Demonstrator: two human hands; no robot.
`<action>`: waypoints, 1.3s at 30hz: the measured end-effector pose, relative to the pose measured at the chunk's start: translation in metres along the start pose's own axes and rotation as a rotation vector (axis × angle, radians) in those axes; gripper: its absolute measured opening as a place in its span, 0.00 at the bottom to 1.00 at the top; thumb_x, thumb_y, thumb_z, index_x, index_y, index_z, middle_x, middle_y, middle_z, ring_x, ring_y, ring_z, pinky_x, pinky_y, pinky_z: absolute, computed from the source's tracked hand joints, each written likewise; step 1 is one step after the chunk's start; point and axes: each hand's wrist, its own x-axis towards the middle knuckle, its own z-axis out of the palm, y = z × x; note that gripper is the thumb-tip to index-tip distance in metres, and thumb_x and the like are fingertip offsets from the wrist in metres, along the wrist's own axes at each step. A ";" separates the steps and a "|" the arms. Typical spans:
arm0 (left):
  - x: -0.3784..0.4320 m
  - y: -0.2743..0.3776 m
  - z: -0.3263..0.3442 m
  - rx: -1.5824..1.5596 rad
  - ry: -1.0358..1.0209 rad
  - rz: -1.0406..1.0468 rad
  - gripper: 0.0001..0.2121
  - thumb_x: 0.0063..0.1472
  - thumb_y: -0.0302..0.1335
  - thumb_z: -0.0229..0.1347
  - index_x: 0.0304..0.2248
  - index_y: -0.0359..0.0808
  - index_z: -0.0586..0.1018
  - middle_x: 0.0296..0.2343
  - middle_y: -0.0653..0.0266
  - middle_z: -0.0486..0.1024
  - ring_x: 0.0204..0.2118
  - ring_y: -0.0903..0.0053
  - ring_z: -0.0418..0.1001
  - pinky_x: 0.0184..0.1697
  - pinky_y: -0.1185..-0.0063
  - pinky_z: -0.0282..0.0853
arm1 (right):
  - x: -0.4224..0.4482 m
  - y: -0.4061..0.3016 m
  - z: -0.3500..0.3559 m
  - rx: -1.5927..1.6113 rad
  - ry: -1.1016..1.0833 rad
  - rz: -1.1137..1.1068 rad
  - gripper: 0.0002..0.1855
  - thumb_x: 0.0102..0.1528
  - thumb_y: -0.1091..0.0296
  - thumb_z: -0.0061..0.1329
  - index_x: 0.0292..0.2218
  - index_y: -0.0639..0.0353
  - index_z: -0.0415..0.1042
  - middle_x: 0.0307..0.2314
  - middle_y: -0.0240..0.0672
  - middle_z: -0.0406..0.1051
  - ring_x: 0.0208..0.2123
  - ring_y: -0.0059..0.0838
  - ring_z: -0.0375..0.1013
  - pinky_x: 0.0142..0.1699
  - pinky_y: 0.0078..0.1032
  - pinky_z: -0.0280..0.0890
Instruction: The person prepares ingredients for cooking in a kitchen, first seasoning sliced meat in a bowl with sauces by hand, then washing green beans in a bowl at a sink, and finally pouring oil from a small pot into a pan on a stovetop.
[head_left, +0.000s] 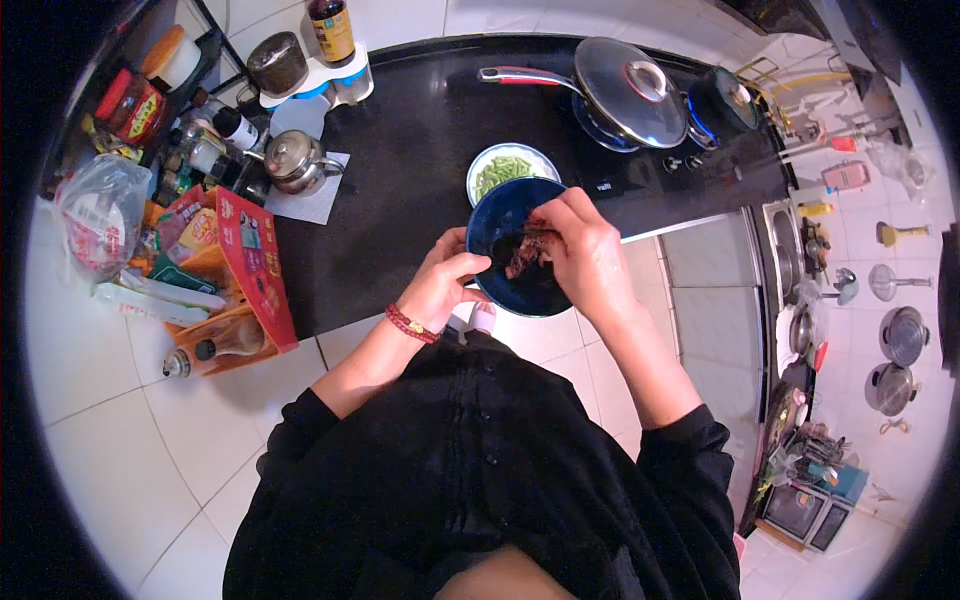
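A dark blue bowl (499, 206) is held up in front of me, tilted towards me. My left hand (446, 281) grips its left rim, thumb on the inside wall. Inside the bowl, the fingers of my right hand (589, 251) pinch dark brown, wet-looking pieces of food (529, 251), perhaps meat; the bowl's bottom is partly hidden by them. Just behind the bowl, partly covered by it, a white plate (474, 169) with cut green beans (506, 171) rests on the black countertop (390, 180).
A lidded frying pan (619, 90) stands on the hob at the back right, its handle pointing left, beside a smaller lidded pot (724, 97). Left on the counter are a steel teapot (294, 161), a spice rack (319, 75), jars and a red box (259, 270) of packets and bottles.
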 end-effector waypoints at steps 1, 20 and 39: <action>0.000 0.000 0.001 0.001 -0.004 0.000 0.25 0.52 0.26 0.55 0.49 0.32 0.62 0.39 0.56 0.70 0.41 0.70 0.74 0.36 0.70 0.77 | 0.000 -0.005 -0.001 0.034 -0.006 -0.121 0.17 0.44 0.83 0.48 0.38 0.58 0.72 0.33 0.40 0.70 0.35 0.48 0.73 0.40 0.38 0.69; -0.002 0.005 0.006 0.007 -0.014 -0.002 0.23 0.53 0.27 0.54 0.48 0.32 0.63 0.42 0.54 0.69 0.44 0.69 0.72 0.41 0.67 0.76 | -0.003 0.001 -0.002 0.038 -0.024 -0.026 0.22 0.40 0.91 0.45 0.38 0.62 0.73 0.35 0.44 0.70 0.39 0.49 0.72 0.43 0.35 0.69; -0.003 0.014 0.000 0.006 -0.017 0.013 0.23 0.53 0.27 0.54 0.48 0.31 0.63 0.42 0.55 0.69 0.44 0.67 0.72 0.46 0.63 0.73 | 0.000 0.003 -0.007 0.179 -0.003 -0.081 0.19 0.43 0.90 0.45 0.36 0.62 0.74 0.34 0.42 0.69 0.36 0.44 0.72 0.41 0.33 0.69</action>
